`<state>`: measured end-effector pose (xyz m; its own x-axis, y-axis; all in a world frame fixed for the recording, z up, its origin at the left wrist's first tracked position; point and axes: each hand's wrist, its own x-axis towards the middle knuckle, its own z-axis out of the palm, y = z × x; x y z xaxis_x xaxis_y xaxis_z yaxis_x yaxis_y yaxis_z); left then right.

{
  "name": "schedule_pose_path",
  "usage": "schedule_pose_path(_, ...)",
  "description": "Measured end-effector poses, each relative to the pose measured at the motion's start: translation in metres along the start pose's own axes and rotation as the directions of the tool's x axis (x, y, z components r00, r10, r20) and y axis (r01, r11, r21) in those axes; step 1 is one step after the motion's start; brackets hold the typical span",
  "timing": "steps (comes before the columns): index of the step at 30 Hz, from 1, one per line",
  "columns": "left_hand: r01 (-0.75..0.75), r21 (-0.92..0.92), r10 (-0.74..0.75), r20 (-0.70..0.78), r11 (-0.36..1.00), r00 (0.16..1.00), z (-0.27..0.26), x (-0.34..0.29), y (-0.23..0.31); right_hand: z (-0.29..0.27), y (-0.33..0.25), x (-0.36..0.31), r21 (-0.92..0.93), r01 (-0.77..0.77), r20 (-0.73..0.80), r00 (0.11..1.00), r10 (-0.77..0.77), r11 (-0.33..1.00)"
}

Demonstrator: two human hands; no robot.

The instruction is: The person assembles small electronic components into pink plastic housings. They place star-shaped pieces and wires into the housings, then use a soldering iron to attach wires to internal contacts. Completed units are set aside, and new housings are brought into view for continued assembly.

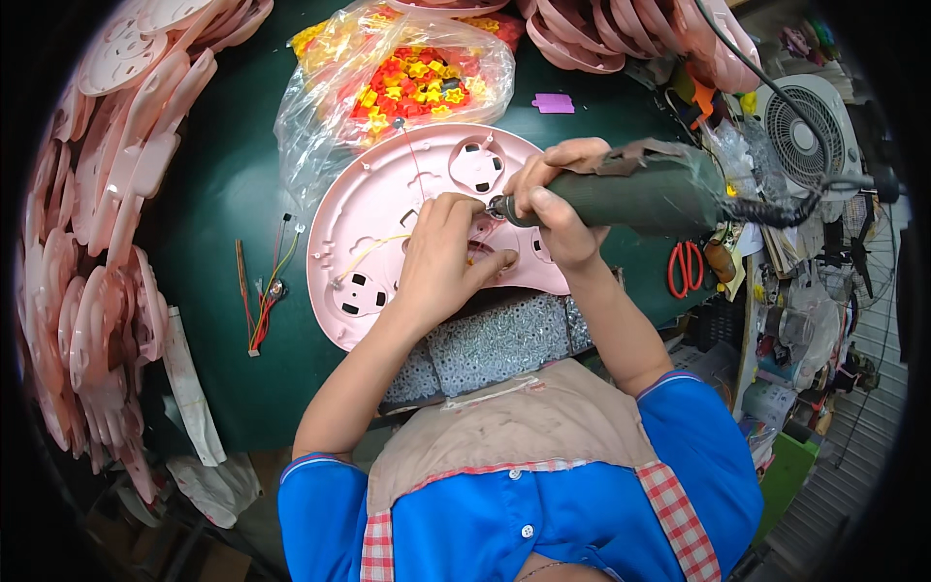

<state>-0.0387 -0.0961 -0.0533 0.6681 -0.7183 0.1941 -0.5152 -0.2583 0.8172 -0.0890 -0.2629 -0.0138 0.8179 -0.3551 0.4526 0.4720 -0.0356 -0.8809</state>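
Holding driver [635, 189] over pink shell [383, 199]

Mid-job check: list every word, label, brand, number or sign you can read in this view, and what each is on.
No text can be read anywhere in this view.
Pink plastic shell: no readable lettering.
Electric screwdriver: no readable marking on its dark green body.
White strip at the left: any marks are too small and blurred to read.
White fan: any label is too small to read.
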Motion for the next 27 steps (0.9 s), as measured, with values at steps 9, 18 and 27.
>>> schedule_pose_path(9,-0.109,0.092,0.124,-0.174,0.99,0.977,-0.028,0.006,-0.006,-0.014,-0.005,0.008,0.14,-0.011,-0.041,0.999,0.016,0.99)
schedule_pose_path(18,-0.43,0.53,0.362,0.234,0.731,0.903,-0.064,0.034,-0.029,-0.1,-0.065,0.02,-0.669,0.215,-0.397,0.706,-0.586,0.712)
schedule_pose_path(27,0.023,-0.117,0.014,0.305,0.993,0.952,-0.098,0.02,0.048,0.001,-0.034,0.001,-0.589,-0.168,0.527,0.662,0.533,0.791)
